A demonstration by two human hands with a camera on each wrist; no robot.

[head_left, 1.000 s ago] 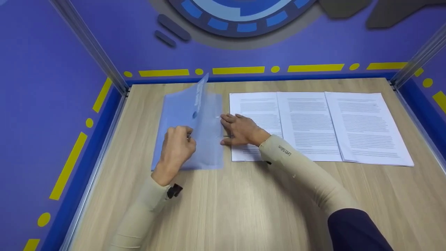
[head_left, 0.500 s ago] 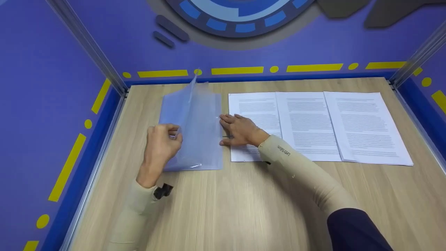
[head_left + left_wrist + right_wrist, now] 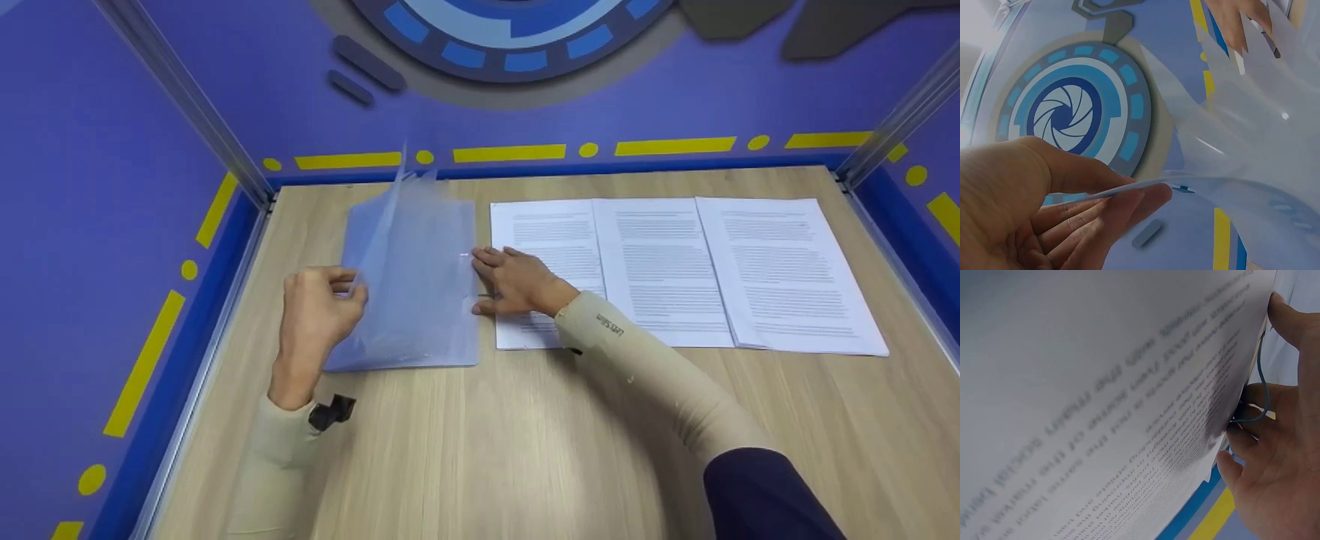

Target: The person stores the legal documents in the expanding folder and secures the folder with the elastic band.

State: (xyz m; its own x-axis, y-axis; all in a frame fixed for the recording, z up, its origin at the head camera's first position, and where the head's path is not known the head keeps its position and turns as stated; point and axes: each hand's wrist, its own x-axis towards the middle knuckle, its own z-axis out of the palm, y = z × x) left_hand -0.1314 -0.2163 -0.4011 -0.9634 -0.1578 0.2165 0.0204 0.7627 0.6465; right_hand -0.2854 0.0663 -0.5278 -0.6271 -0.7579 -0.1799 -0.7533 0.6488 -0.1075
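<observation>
A translucent blue plastic folder lies at the left of the table, its upper sheets lifted and bent leftward. My left hand pinches the edge of a lifted sheet between thumb and fingers; the left wrist view shows that sheet in the pinch of the hand. My right hand rests, fingers spread, between the folder's right edge and the leftmost paper stack. In the right wrist view a thin dark cord loops by the fingers of the hand.
Two more printed paper stacks, a middle one and a right one, lie side by side on the wooden table. Blue panels with yellow marks stand behind and at both sides.
My left hand has moved left, drawing the folder's lifted sheet leftward and opening it wider. My right hand has stayed in place.
</observation>
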